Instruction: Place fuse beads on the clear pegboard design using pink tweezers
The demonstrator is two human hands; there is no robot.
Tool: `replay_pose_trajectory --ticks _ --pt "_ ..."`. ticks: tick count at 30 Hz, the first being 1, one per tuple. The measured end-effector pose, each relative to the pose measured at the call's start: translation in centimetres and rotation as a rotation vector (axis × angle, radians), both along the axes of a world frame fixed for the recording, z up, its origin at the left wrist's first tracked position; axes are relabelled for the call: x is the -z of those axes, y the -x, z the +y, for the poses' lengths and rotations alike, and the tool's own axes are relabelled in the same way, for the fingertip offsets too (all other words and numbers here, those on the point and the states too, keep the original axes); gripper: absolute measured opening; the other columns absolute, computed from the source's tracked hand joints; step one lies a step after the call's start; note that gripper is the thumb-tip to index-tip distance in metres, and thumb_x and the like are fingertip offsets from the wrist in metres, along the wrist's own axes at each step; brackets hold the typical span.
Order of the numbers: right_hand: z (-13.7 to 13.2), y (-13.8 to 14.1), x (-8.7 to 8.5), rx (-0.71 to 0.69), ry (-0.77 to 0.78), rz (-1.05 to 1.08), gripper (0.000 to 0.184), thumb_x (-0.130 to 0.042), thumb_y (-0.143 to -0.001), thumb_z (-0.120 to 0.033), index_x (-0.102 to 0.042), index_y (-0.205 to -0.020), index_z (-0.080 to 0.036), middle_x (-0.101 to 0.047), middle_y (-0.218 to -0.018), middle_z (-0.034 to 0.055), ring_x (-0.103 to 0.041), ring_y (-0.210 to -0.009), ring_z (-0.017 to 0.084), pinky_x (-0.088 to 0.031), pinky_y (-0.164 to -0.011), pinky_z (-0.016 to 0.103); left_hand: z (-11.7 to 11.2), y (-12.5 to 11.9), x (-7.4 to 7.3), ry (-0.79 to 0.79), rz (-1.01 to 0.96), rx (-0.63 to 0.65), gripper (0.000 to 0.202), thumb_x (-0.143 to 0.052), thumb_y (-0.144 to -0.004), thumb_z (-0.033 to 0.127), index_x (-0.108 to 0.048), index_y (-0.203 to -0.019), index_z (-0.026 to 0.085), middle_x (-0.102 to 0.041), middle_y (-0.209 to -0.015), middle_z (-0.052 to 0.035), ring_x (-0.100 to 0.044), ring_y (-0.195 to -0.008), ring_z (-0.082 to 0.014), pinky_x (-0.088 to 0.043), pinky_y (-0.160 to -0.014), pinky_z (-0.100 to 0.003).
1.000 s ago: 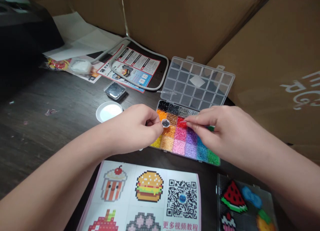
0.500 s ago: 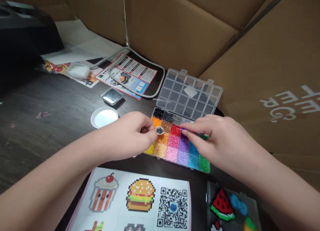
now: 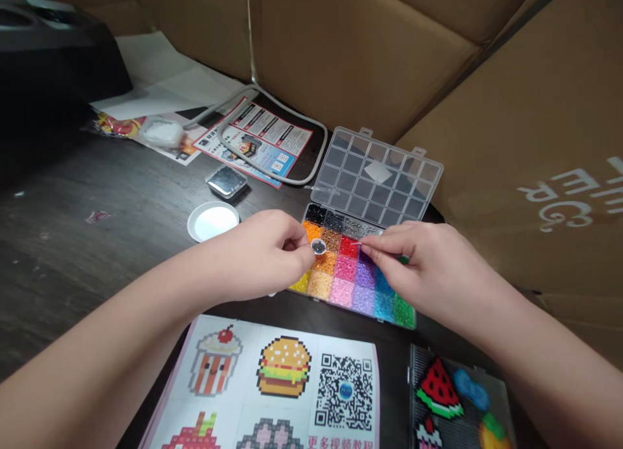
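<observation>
My left hand (image 3: 275, 254) is closed in a pinch on a small white scoop (image 3: 314, 252), whose round bowl contains dark beads (image 3: 318, 246). Opposite it, my right hand (image 3: 428, 257) pinches a thin pale stick (image 3: 357, 243) between thumb and forefinger. The stick's tip points left toward the scoop, with a gap between them. Both hands hover above a compartment box (image 3: 341, 301) of tiny beads sorted by colour: black, grey, orange, brown, red, pink, purple, blue, green. Its clear gridded lid (image 3: 399, 183) lies opened back. My right hand hides some right-hand compartments.
A pattern sheet (image 3: 243, 345) lies in front, beside a case (image 3: 496, 390) bearing bead figures. Left of the bead box are a white dish (image 3: 214, 222) and a small clear-lidded container (image 3: 226, 182). Leaflets (image 3: 292, 137), a grey cable (image 3: 325, 144) and cardboard walls (image 3: 350, 53) stand behind.
The view has shifted, so everything appears slightly farther right and higher. Both hands keep nearly the same places over the bead box, still pinching the scoop and the stick.
</observation>
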State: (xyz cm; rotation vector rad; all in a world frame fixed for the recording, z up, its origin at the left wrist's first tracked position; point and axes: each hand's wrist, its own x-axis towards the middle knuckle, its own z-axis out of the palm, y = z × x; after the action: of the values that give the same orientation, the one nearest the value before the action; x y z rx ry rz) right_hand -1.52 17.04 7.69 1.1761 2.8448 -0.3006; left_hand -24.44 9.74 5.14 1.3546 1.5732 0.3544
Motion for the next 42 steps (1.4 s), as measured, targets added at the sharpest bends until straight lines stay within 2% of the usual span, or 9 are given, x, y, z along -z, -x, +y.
replay_pose_trajectory --ticks 3,7,11,15,21,28,33,36,42 --pt "-0.4 -0.5 -0.3 0.016 -0.001 0.037 0.027 -0.061 -0.098 -0.022 -0.087 -0.093 -0.026 -0.083 -0.089 0.0055 -0.078 -0.083 0.023 -0.06 -0.073 0.035 0.1 0.1 0.1 0.009 0.002 0.007 0.027 -0.058 -0.087 0.036 -0.054 -0.065 0.021 -0.052 -0.058 0.0025 -0.047 -0.053 -0.0119 -0.033 -0.049 -0.028" --pt "-1.9 -2.8 -1.0 0.073 -0.023 0.125 0.029 -0.059 -0.098 -0.027 -0.087 -0.106 -0.029 -0.085 -0.102 0.0041 -0.08 -0.087 0.025 -0.061 -0.07 0.037 0.2 0.2 0.1 -0.005 0.024 0.016 0.027 -0.059 -0.085 0.039 -0.053 -0.065 0.022 -0.051 -0.059 0.0027 -0.047 -0.055 -0.0125 -0.033 -0.051 -0.029" --pt "-4.2 -6.4 -1.7 0.239 -0.073 0.144 0.028 -0.062 -0.098 -0.038 -0.086 -0.111 -0.032 -0.086 -0.103 0.0028 -0.081 -0.082 0.026 -0.061 -0.063 0.038 0.1 0.3 -0.1 -0.04 0.041 0.033 0.03 -0.061 -0.084 0.041 -0.05 -0.064 0.021 -0.047 -0.06 0.0033 -0.043 -0.056 -0.0117 -0.029 -0.052 -0.03" --pt "-5.8 -8.3 -1.7 0.343 -0.026 0.177 0.027 -0.064 -0.098 -0.036 -0.087 -0.11 -0.029 -0.086 -0.101 0.0035 -0.081 -0.08 0.025 -0.061 -0.063 0.036 0.0 0.2 -0.3 -0.037 0.061 0.046 0.03 -0.062 -0.084 0.043 -0.052 -0.065 0.022 -0.051 -0.06 0.0022 -0.046 -0.057 -0.0132 -0.031 -0.053 -0.03" --pt "-5.2 -6.4 -0.1 0.249 0.065 0.215 0.029 -0.059 -0.103 -0.026 -0.087 -0.1 -0.023 -0.084 -0.093 0.0058 -0.076 -0.08 0.022 -0.057 -0.072 0.036 0.3 0.2 0.2 -0.024 0.079 0.046 0.029 -0.063 -0.084 0.044 -0.053 -0.066 0.022 -0.05 -0.061 0.0018 -0.045 -0.054 -0.0133 -0.031 -0.051 -0.031" --pt "-3.7 -4.8 2.0 0.246 0.125 0.225 0.028 -0.059 -0.103 -0.024 -0.087 -0.1 -0.025 -0.085 -0.098 0.0031 -0.078 -0.09 0.023 -0.058 -0.078 0.037 0.5 0.4 1.1 -0.007 0.082 0.031 0.03 -0.061 -0.084 0.048 -0.057 -0.068 0.023 -0.048 -0.06 0.0002 -0.045 -0.053 -0.0146 -0.03 -0.048 -0.031" --pt "-3.7 -4.9 2.5 0.266 0.116 0.257 0.028 -0.06 -0.102 -0.022 -0.087 -0.094 -0.025 -0.083 -0.087 0.0015 -0.076 -0.08 0.02 -0.056 -0.073 0.036 0.4 0.2 1.0 0.037 0.149 0.016 0.036 -0.061 -0.081 0.056 -0.058 -0.067 0.022 -0.051 -0.06 -0.0011 -0.044 -0.053 -0.0151 -0.029 -0.046 -0.031" --pt "-3.6 -4.9 2.7 0.284 0.115 0.255 0.027 -0.062 -0.101 -0.022 -0.087 -0.095 -0.025 -0.084 -0.091 0.0018 -0.077 -0.083 0.021 -0.057 -0.072 0.036 0.4 0.2 0.9 0.046 0.142 0.014 0.037 -0.06 -0.081 0.058 -0.06 -0.07 0.022 -0.051 -0.061 -0.0006 -0.043 -0.053 -0.0149 -0.028 -0.046 -0.031" --pt "-3.7 -5.1 3.3 0.274 0.046 0.282 0.023 -0.066 -0.099 -0.024 -0.088 -0.092 -0.027 -0.084 -0.09 0.003 -0.077 -0.078 0.023 -0.059 -0.068 0.039 0.4 0.2 1.0 0.051 0.138 0.023 0.034 -0.058 -0.083 0.053 -0.055 -0.069 0.022 -0.046 -0.06 0.0012 -0.041 -0.054 -0.013 -0.028 -0.047 -0.029"
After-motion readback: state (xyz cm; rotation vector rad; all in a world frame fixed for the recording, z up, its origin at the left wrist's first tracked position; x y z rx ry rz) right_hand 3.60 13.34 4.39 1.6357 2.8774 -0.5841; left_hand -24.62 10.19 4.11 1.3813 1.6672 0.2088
